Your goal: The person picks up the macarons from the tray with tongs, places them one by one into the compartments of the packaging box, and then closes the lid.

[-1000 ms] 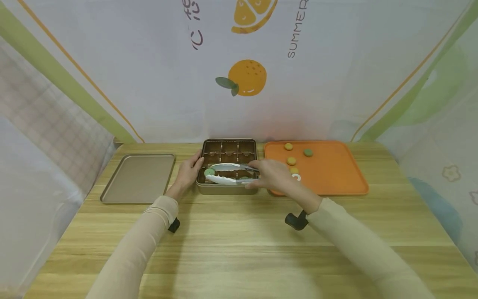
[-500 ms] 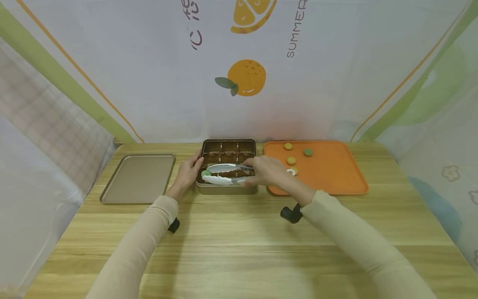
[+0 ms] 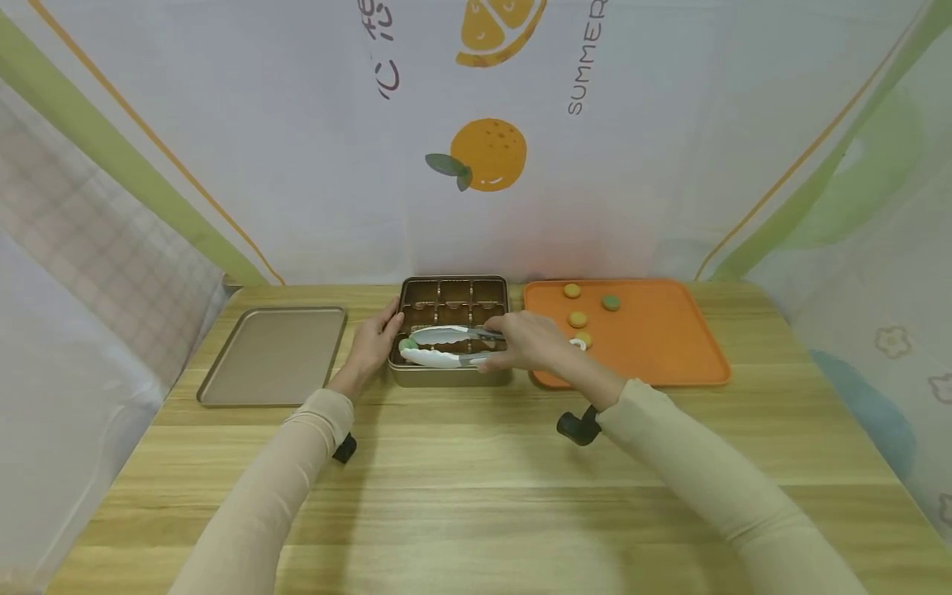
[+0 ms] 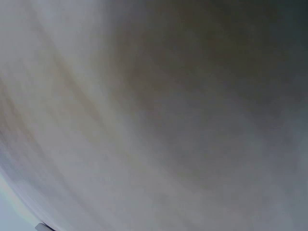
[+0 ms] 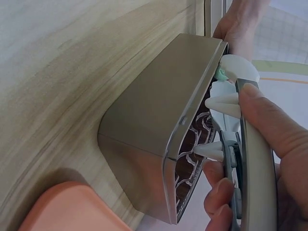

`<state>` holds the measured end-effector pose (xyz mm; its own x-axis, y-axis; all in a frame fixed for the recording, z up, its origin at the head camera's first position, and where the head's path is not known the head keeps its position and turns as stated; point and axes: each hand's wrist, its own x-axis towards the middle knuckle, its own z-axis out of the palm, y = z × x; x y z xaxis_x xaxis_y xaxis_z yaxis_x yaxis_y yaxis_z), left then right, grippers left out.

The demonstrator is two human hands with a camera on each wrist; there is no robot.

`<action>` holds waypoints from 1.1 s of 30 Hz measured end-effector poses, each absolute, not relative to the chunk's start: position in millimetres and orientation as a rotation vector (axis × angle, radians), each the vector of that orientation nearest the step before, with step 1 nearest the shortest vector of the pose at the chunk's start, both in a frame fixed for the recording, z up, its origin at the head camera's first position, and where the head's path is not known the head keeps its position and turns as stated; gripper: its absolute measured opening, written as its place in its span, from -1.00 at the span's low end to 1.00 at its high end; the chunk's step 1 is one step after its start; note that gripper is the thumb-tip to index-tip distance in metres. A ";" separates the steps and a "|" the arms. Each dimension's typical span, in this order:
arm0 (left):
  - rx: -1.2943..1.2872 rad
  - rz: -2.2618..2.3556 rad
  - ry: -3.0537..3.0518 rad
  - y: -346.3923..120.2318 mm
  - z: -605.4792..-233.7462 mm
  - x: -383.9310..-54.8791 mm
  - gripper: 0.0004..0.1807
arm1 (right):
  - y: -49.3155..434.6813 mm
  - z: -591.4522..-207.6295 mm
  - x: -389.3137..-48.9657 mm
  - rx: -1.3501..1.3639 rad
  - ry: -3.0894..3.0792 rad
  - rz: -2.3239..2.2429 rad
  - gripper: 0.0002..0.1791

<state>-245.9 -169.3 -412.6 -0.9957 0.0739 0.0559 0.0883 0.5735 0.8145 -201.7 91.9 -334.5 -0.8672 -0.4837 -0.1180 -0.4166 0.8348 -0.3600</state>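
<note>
My right hand (image 3: 524, 340) grips a pair of white-tipped tongs (image 3: 440, 358) over the front row of a brown metal box (image 3: 449, 378). Between the tong tips is a green macaron (image 3: 407, 345), at the box's front left compartment; the tips partly hide it. In the right wrist view, my thumb presses one arm of the tongs and the macaron (image 5: 220, 73) shows at the box's far end. My left hand (image 3: 369, 343) rests against the box's left side, its thumb at the rim. The left wrist view is too blurred to show that hand.
Right of the box lies an orange tray (image 3: 654, 343) with several yellow macarons (image 3: 578, 319) and one green macaron (image 3: 611, 303). A flat metallic tray (image 3: 275, 355) lies to the left. A printed cloth (image 3: 632, 165) hangs behind the wooden table (image 3: 454, 487).
My right hand and the tongs have moved slightly left, bringing the green macaron to the front left compartment. Over the last half second they have barely moved. My left hand keeps its place.
</note>
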 end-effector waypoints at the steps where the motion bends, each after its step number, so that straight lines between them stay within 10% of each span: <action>1: -0.144 -1.438 -2.774 -169.4 -412.8 -246.0 -0.48 | 91.9 -334.4 -201.6 -0.700 2.811 -0.486 -0.38; 20: -0.195 -1.466 -2.779 -170.4 -414.1 -244.3 -0.46 | 103.3 -345.2 -189.9 -0.685 2.869 -0.470 -0.20; 33: -0.196 -1.477 -2.786 -168.6 -411.8 -243.5 -0.46 | 180.9 -349.4 -182.2 -0.599 2.954 -0.816 -0.48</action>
